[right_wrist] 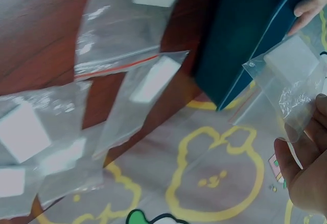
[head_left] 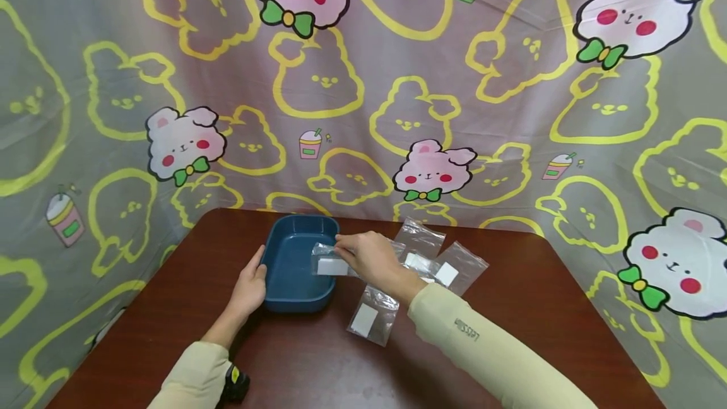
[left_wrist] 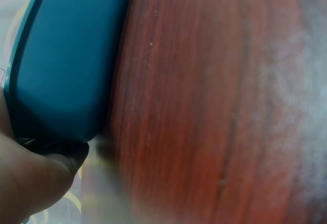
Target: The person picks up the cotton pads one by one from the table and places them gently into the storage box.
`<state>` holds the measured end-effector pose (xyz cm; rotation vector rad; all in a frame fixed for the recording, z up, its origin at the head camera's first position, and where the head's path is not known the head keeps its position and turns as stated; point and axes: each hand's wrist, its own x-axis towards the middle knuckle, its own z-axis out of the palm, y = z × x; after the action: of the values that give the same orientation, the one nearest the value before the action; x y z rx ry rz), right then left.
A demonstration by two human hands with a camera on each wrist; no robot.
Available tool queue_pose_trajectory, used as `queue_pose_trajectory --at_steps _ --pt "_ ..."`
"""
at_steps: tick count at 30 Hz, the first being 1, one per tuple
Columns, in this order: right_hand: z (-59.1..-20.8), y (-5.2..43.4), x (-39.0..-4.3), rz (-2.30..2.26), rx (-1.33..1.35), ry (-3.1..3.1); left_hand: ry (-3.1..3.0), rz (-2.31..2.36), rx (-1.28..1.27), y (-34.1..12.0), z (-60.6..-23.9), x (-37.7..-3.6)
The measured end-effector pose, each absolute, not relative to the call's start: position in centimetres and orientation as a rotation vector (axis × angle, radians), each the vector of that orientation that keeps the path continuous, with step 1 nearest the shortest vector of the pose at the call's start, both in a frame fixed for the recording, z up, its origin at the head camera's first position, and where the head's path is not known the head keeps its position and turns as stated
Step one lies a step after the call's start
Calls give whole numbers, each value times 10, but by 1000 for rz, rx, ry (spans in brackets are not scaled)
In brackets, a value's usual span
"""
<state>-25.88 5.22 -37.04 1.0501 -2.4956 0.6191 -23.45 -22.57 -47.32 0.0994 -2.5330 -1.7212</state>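
Head view: a person in pale sleeves works at a dark wooden desk (head_left: 511, 308) set against a cartoon-bear cloth backdrop (head_left: 511, 112). The right hand (head_left: 372, 260) pinches a clear zip bag (head_left: 329, 260) holding a white pad, its grip clamped on the bag's upper edge, and the bag hangs over the right rim of a blue tray (head_left: 295, 270) standing near the middle of the desk. The left hand (head_left: 250, 286) rests against the tray's left rim, thumb hooked over the edge and fingers down its outer wall, a grip closed on the tray. Just right of the tray lie more clear bags (head_left: 449, 267), each with a white pad inside, some overlapping; one separate bag (head_left: 372, 317) lies nearer the person. The right wrist view shows the held bag (right_wrist: 286, 86) over the tray's edge (right_wrist: 245, 40), with the loose bags (right_wrist: 127, 24) spread on the desk.
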Motion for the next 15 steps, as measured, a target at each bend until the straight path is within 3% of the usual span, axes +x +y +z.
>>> queue_pose_trajectory --at_steps 15 --pt "-378 -9 -272 560 1069 -2544 -2496 -1692 129 -222 -472 -234"
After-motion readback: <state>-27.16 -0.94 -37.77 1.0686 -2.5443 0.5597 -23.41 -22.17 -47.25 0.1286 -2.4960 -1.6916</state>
